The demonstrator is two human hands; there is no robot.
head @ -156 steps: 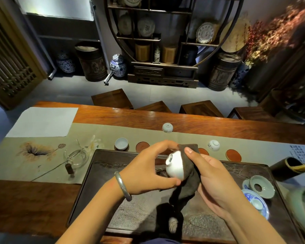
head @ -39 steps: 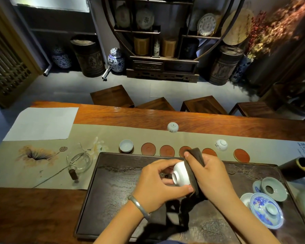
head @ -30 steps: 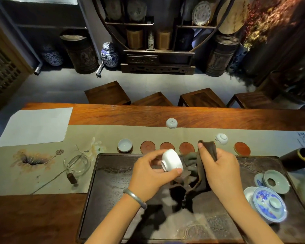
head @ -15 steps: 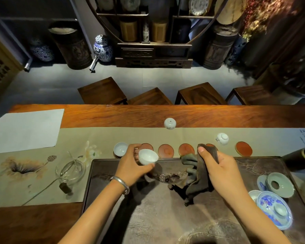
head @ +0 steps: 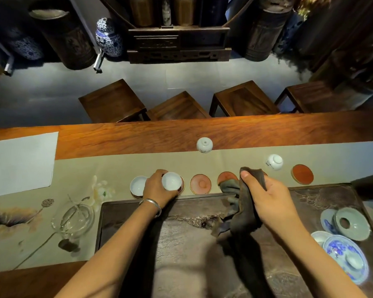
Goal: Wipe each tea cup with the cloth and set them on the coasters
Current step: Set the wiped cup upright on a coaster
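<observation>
Counter (head: 224, 134) spans mid-frame; dark tray (head: 192, 244) lower centre. Right hand (head: 274, 203) clenches the cloth (head: 246, 211), which covers 1 coaster. Left hand (head: 157, 190) grasps the wiped cup (head: 171, 181) over the 2nd coaster (head: 182, 186), left of centre. Judgement: lower it level and centred, then let go. Whether the base touches: cannot tell; the coaster is mostly hidden.

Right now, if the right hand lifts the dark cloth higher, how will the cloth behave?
The cloth is probably floppy: it folds over the right hand and droops toward the tray. It looks light, since one thumb pins it. Its loose corner already lies over a coaster, so it may drag across that when lifted.
</observation>
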